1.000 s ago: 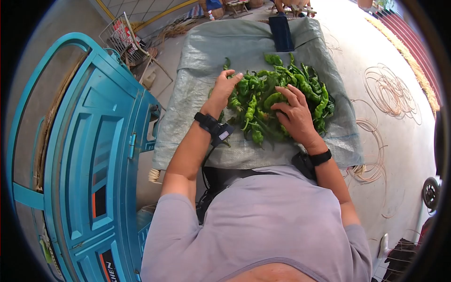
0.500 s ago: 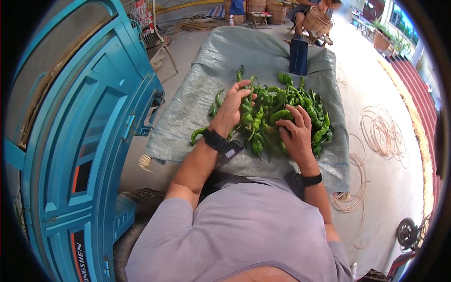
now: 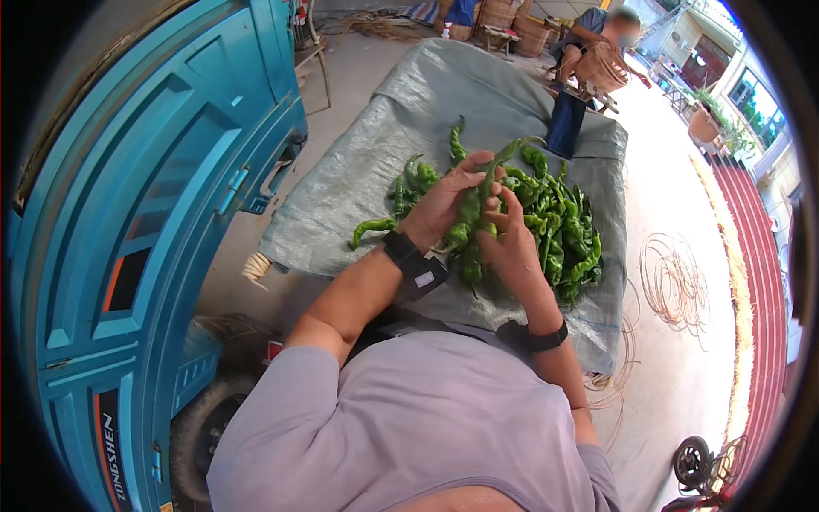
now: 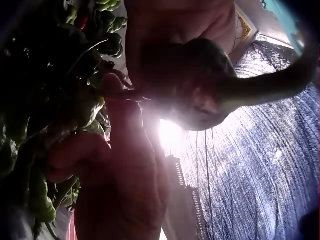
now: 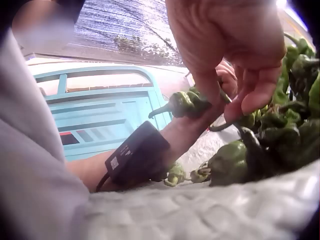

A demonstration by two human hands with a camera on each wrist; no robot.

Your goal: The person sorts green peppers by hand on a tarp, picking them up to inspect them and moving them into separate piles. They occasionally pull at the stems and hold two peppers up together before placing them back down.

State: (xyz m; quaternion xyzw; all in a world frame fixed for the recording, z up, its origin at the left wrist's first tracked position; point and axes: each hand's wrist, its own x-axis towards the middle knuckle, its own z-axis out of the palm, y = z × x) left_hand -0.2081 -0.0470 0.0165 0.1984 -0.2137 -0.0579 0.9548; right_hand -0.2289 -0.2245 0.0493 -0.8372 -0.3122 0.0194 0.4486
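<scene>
Green peppers (image 3: 578, 237) are lying heaped on a sheet (image 3: 337, 200); the left hand (image 3: 439, 207) is gripping a pepper (image 3: 467, 212), apparently steadying it. Whether the right hand's (image 3: 517, 256) nearby fingers are pinching, I cannot tell.

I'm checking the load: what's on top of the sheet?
Green peppers lie heaped on the sheet, and a dark blue piece crosses its far edge. What the upper peppers cover cannot be seen.

Glossy, wrinkled green peppers (image 3: 573, 230); crinkled woven-plastic sheet (image 3: 358, 171); glossy blue panel (image 3: 162, 162).
</scene>
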